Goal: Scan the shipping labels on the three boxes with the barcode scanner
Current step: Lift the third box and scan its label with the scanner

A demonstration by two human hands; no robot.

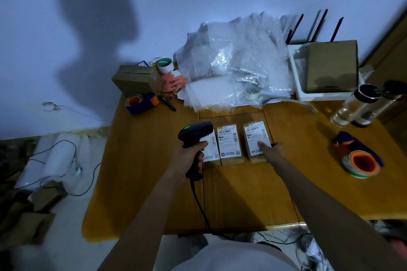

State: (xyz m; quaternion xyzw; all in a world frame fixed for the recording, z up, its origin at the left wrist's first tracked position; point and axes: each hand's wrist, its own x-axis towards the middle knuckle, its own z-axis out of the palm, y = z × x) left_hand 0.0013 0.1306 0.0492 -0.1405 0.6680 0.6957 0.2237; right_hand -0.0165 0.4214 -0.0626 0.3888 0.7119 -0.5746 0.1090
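Three small cardboard boxes with white shipping labels lie side by side on the wooden table (pixel 136 171). My left hand (pixel 189 158) grips the black barcode scanner (pixel 195 133), whose green light is on; its head hovers over the left box (pixel 211 149) and hides much of it. The middle box (pixel 229 145) lies fully in view. My right hand (pixel 272 150) rests on the right box (pixel 255 138), fingers spread on the lower part of its label. The scanner's cable runs down off the table's front edge.
A pile of bubble wrap (pixel 233 64) fills the back of the table. Tape rolls (pixel 361 164) sit at the right, another tape dispenser (pixel 141 101) and brown boxes (pixel 136 79) at back left. A clear bottle (pixel 356 105) and a tray with a box (pixel 330 66) stand back right.
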